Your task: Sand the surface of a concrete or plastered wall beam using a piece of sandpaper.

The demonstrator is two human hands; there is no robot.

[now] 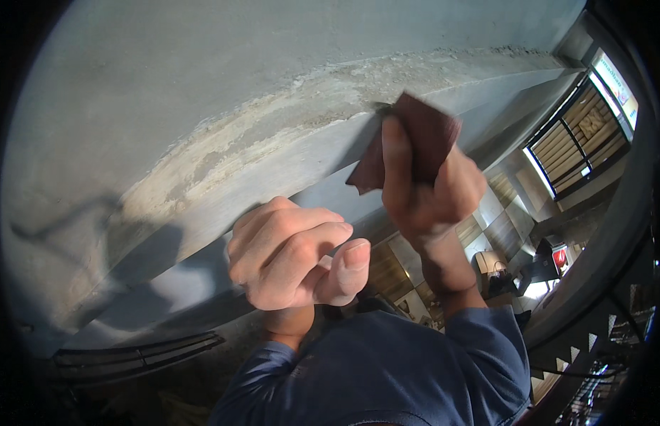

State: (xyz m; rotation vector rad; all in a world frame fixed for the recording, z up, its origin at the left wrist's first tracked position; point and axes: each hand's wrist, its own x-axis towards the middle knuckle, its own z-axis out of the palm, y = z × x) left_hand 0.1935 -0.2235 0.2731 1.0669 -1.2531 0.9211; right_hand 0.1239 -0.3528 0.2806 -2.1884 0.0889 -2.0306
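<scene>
My right hand [433, 192] grips a folded, dark reddish-brown sheet of sandpaper [426, 131], thumb across its near side. The sandpaper is up by the edge of a grey plastered ledge [273, 121]; whether it touches the surface I cannot tell. Rough, pale, chalky patches run along that ledge. Lower and to the left, my left hand [294, 252] is loosely curled, thumb close to the bent fingers, with nothing visible in it. It is in front of the ledge's smooth lower face. Motion blurs the right hand a little.
Far below on the right lies a tiled floor [500, 213] with a cardboard box [490, 263] and other small items. A barred window [582, 138] is at the upper right. Dark metal bars [138, 355] show at the lower left.
</scene>
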